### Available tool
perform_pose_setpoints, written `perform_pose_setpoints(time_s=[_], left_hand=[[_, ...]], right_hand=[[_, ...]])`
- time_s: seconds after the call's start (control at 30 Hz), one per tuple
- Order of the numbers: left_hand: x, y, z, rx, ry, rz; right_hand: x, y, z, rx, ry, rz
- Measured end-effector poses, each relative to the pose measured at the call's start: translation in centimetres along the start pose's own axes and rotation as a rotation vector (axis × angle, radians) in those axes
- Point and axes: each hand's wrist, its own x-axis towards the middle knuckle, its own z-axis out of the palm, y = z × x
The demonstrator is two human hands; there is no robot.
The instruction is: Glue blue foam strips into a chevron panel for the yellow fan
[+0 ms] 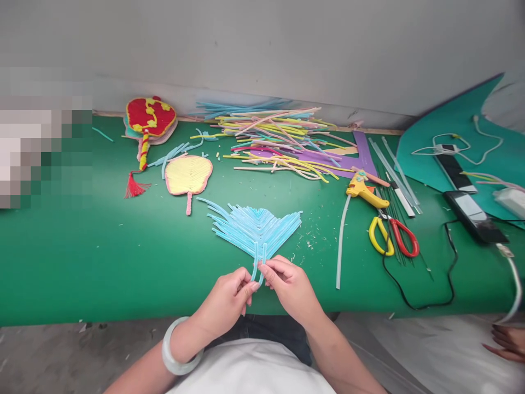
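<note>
Between both hands is a light blue pipe cleaner [255, 260], bent so that its two ends stand up side by side. My left hand [232, 295] pinches it low on the left, near the bend. The fingers of my right hand [287, 282] pinch its right side. Just beyond the fingertips lies a fan-shaped piece of blue pipe cleaners [258, 227], set in V-shaped rows with uneven ends at the left. A finished yellow fan [189, 176] with a pink edge and handle rests farther back on the left.
Loose coloured pipe cleaners [279, 131] are heaped at the back. To the right lie a yellow glue gun [365, 191], scissors [394, 235], phones [476, 216] and a black cable [449, 268]. A red fan [151, 117] lies back left. Another person's hand [508, 342] shows at lower right.
</note>
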Motion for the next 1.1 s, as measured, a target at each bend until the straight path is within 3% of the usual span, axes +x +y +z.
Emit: perform_pose_setpoints(time_s=[0.23, 0.5, 0.73, 0.87, 1.0, 1.1], left_hand=[[-0.4, 0.3, -0.2, 0.069, -0.083, 0.011], [-0.2, 0.3, 0.0, -0.084, 0.038, 0.022], [-0.1, 0.2, 0.9, 0.004, 0.064, 0.09], [0.0, 0.1, 0.4, -0.035, 0.135, 0.068], [0.2, 0.7, -0.9, -0.004, 0.401, 0.191], [0.4, 1.6, -1.4, -0.025, 0.382, 0.268]], right_hand=[[0.3, 0.3, -0.3, 0.147, -0.046, 0.101], [0.3, 0.2, 0.0, 0.188, 0.156, 0.085], [0.5, 0.1, 0.7, 0.157, 0.223, 0.056], [0.6, -0.2, -0.2, 0.096, 0.159, 0.039], [0.3, -1.0, -1.1, -0.008, 0.015, 0.06], [-0.1, -1.6, -0.8, -0.082, -0.105, 0.071]])
